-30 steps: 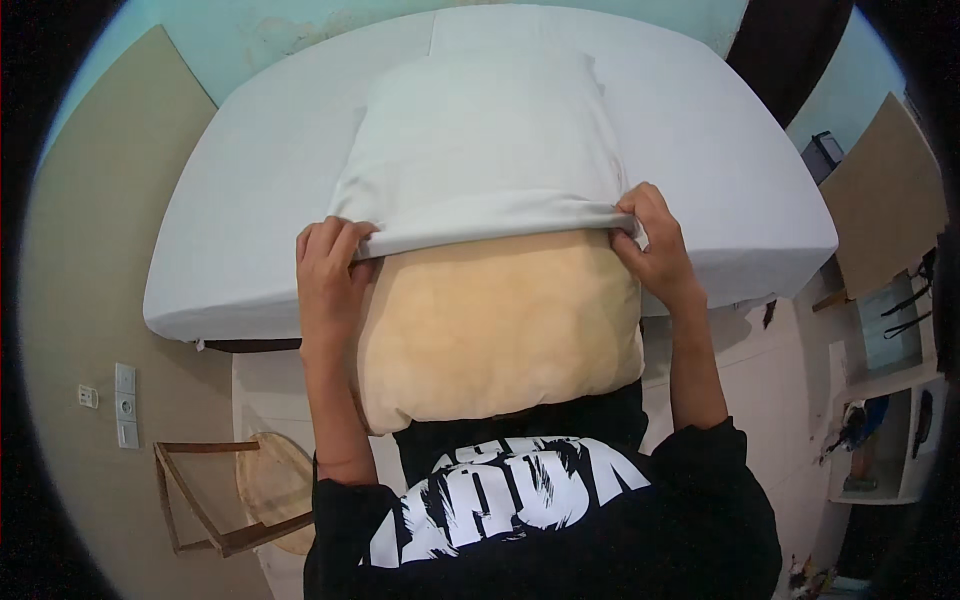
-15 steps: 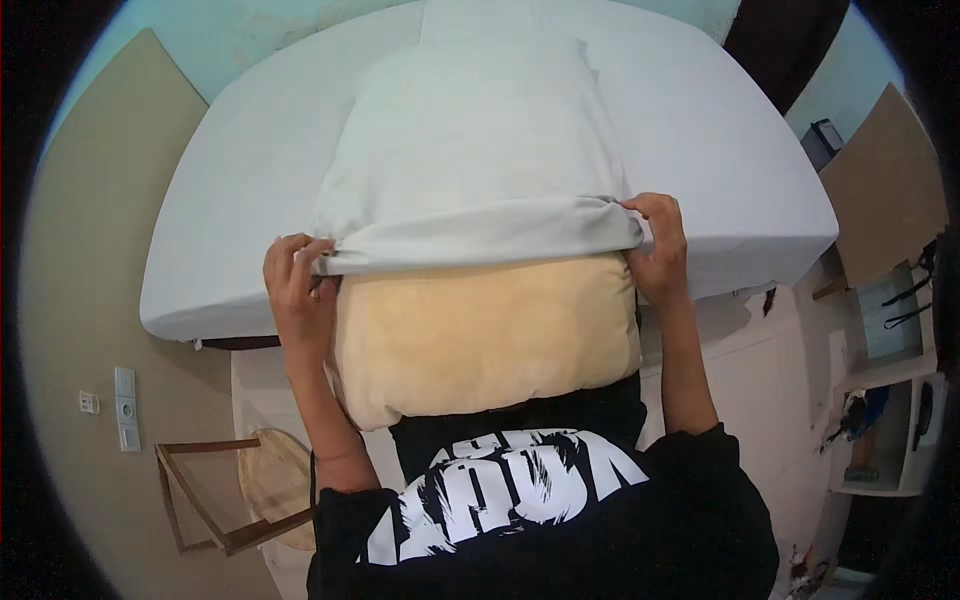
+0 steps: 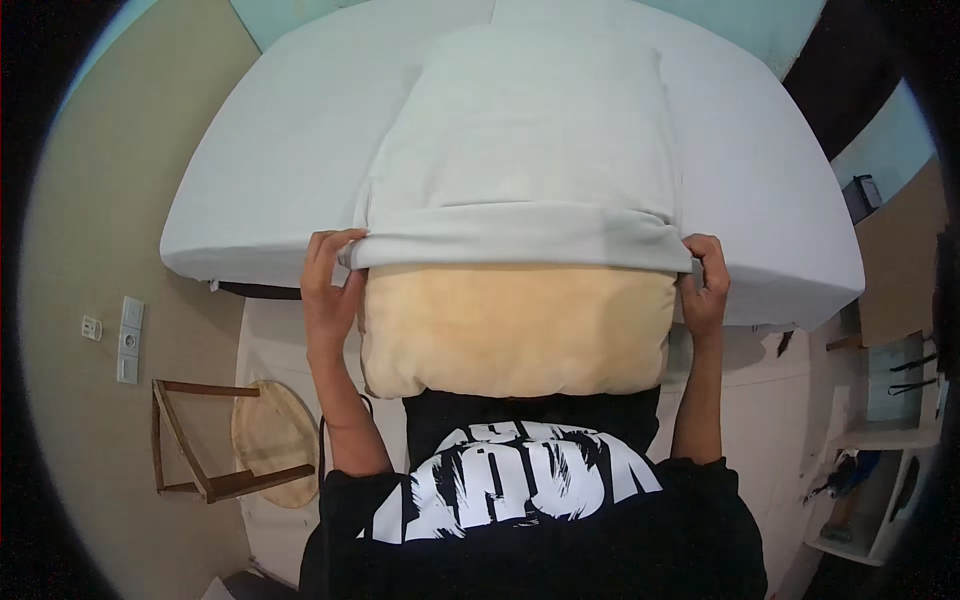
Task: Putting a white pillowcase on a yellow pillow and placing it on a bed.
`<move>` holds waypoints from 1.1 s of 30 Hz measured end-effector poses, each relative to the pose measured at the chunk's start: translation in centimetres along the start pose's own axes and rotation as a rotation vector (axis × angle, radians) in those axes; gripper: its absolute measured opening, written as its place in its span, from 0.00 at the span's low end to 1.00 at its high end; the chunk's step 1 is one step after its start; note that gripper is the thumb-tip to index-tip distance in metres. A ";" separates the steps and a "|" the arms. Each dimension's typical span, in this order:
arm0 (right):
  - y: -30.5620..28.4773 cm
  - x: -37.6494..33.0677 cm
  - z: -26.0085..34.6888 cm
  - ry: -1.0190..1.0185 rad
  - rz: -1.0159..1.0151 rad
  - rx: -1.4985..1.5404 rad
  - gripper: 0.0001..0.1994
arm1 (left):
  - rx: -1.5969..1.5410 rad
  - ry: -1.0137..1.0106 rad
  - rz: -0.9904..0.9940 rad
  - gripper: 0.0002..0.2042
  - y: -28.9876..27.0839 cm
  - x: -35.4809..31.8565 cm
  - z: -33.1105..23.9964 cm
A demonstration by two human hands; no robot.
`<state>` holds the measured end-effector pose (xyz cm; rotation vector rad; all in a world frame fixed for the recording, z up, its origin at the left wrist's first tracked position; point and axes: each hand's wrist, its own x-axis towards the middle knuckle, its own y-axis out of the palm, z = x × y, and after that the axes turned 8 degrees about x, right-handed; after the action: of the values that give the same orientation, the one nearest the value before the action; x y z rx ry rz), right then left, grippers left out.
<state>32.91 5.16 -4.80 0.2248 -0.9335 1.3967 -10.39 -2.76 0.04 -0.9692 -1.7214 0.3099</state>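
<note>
A yellowish pillow lies in front of me, its far part hidden inside a pale grey-white pillowcase. The open end of the case is folded back into a broad band across the pillow. My left hand pinches the left corner of that band between thumb and fingers. At the opposite corner, my right hand grips the band's right end. The pillow's near end sticks out bare toward my body.
A bed with a white sheet carries the far part of the pillowcase. On the floor at the left are a wooden frame and a round wooden board. Shelving with small items stands at the right; wall sockets are at the left.
The folded band now lies straighter and more level across the pillow. Both hands still hold its corners. The whole view has shifted slightly.
</note>
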 end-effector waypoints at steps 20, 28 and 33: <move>2.2 -3.0 -2.8 0.175 -0.268 0.115 0.13 | -0.002 -0.140 -0.220 0.15 4.8 -5.7 4.4; 1.8 -2.3 -2.9 0.178 -0.056 0.245 0.16 | -0.053 -0.174 -0.085 0.20 4.7 -5.4 4.6; 1.1 -3.2 -3.2 0.258 0.023 0.411 0.22 | -0.065 -0.182 -0.102 0.19 5.8 -8.1 7.6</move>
<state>33.57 5.10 -9.37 0.3324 -0.4325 1.5879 -13.85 -3.07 -11.96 -0.9196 -1.9507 0.2840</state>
